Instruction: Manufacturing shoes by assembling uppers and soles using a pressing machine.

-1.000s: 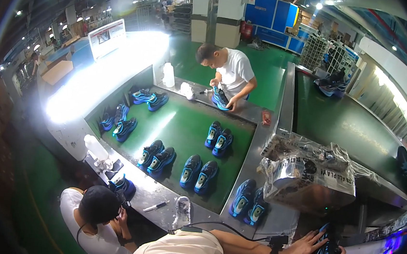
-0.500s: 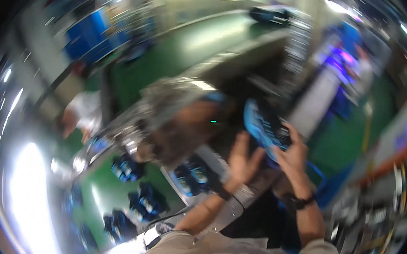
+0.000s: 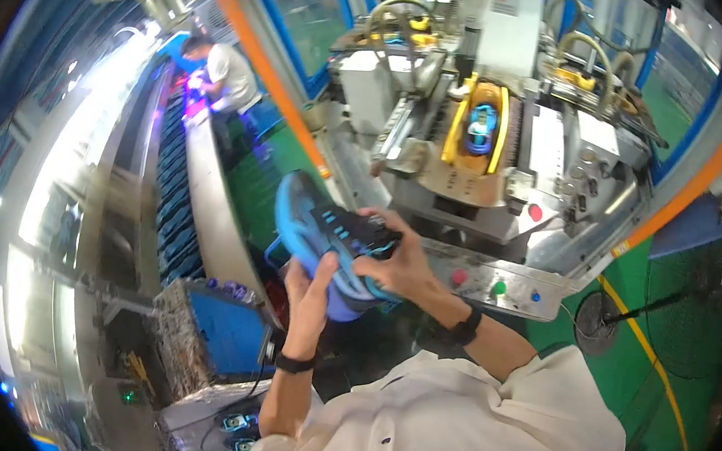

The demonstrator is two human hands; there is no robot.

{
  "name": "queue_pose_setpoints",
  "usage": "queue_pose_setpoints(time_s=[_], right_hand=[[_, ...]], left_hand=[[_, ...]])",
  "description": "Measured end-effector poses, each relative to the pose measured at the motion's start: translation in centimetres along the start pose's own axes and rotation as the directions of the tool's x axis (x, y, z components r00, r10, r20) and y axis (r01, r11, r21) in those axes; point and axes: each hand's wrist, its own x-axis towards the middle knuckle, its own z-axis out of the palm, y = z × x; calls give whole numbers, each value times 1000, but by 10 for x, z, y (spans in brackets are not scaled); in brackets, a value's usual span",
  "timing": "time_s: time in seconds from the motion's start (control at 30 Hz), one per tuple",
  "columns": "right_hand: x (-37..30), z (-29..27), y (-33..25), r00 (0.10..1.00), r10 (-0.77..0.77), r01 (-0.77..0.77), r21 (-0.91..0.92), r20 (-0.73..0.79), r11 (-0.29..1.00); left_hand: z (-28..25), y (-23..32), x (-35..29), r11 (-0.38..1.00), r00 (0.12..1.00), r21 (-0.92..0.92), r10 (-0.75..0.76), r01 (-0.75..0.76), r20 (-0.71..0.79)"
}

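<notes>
A sneaker [image 3: 320,222] in black and blue, with a purple tone at the heel end, is held up in front of my body, tilted with its toe pointing up and left. My left hand [image 3: 307,298] grips its lower side, the thumb lying on the blue sole edge. My right hand [image 3: 397,259] is closed around the collar and tongue area of the same sneaker. Beyond my hands stands a machine [image 3: 450,186] with a blue shoe [image 3: 479,128] set between yellow side guides.
Red, green and blue buttons [image 3: 500,287] line the machine's front panel. Orange frame posts [image 3: 256,53] flank it. At left runs a conveyor [image 3: 210,186] beside a row of dark shoes, with a co-worker [image 3: 232,77] farther along. A blue box [image 3: 227,330] stands lower left, a fan [image 3: 602,320] right.
The view has swung right, from the work surface and floor shoes to the machine. My left hand, open and apart from the sneaker before, now grips it too; my right hand kept hold.
</notes>
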Motion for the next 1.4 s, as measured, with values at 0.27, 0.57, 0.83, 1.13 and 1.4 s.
queue_pose_setpoints(time_s=[0.27, 0.57, 0.83, 1.13, 1.4], right_hand=[[-45, -226, -35, 728, -255, 146, -219, -637, 965], [-140, -301, -50, 320, -413, -33, -445, -853, 895], [-109, -313, -49, 190, -453, -249, -489, -871, 836], [130, -426, -83, 601, -336, -530, -677, -725, 510], [337, -374, 62, 710, -45, -679, -700, -703, 221]], left_hand=[[205, -92, 156, 974, 913, 66, -224, 215, 340], [330, -249, 325, 708, 984, 692, 28, -145, 177], [359, -287, 379, 579, 984, 797, 53, -170, 172], [239, -189, 298, 772, 765, -197, -495, 605, 412], [48, -66, 182, 865, 858, 116, -501, 489, 117]])
